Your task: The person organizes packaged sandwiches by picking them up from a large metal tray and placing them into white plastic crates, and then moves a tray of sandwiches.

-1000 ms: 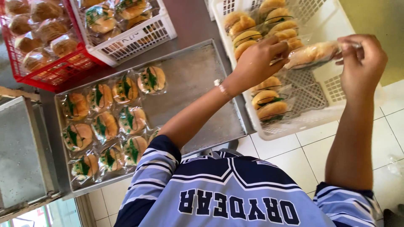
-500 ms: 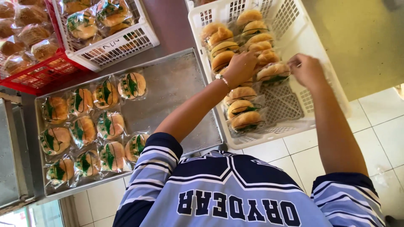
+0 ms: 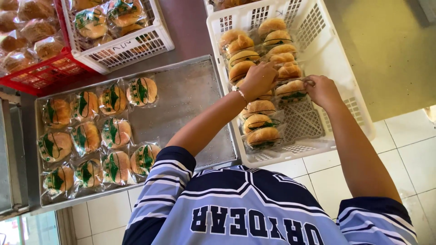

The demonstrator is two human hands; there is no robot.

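Observation:
My right hand (image 3: 321, 90) pinches the wrapper end of a wrapped bun (image 3: 290, 89) that lies in the white plastic crate (image 3: 336, 59). My left hand (image 3: 258, 80), a thin bracelet on its wrist, rests with curled fingers on the row of wrapped buns (image 3: 272, 45) just beside it. Whether the left hand grips one is hidden by its own fingers. More wrapped buns (image 3: 260, 129) lie nearer me in the same crate.
A metal tray (image 3: 186, 97) to the left holds several wrapped buns with green print (image 3: 97, 131). Behind it stand a second white crate (image 3: 131, 45) and a red crate (image 3: 45, 72), both holding wrapped buns. White floor tiles lie below.
Both hands came down from above the crate's right side with the wrapped bun. That bun now lies among the others in the crate.

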